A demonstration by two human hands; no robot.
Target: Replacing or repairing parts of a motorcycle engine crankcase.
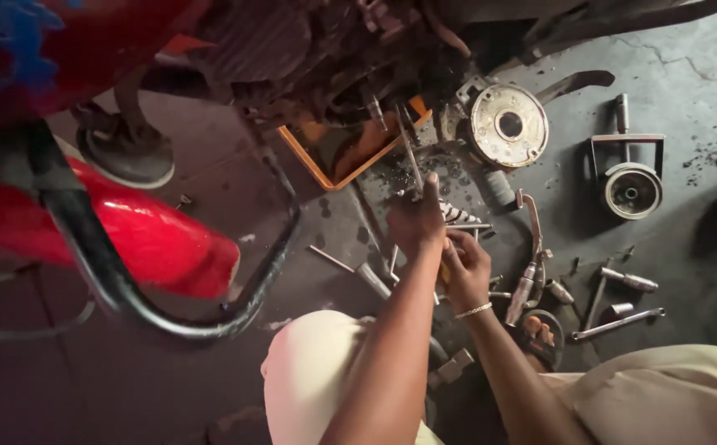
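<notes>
Both hands met just right of the frame's centre, over the oily floor (210, 189). The left hand (415, 221) was curled around a thin metal rod (409, 152) that ran from its fist up toward the dark engine (325, 49) at the top of the frame. One finger was stretched along the rod. The right hand (466, 268), with a bracelet (474, 310) at its wrist, was closed on something with a yellowish handle (445, 274); I could not tell what kind of tool it was. The two hands sat just beside each other, nearly touching.

Loose tools lay around them. A steel socket (372, 279) and a pin (330, 259) were to the lower left. A bent lever (531, 221) and a cylinder tool (520, 302) were to the right. A sandalled foot (541, 334) showed just below those.

Above the hands stood an orange tray (323, 169), partly under the engine. To the upper right lay a round drum plate (508, 124) with a centre hole. Farther right sat a puller (629, 165) gripping a small wheel. Sockets and a long wrench (618, 324) lay at the lower right.

The left of the frame was filled by red bodywork (152, 239) and a black guard bar (127, 292). Pale trouser knees (309, 371) filled the bottom edge.
</notes>
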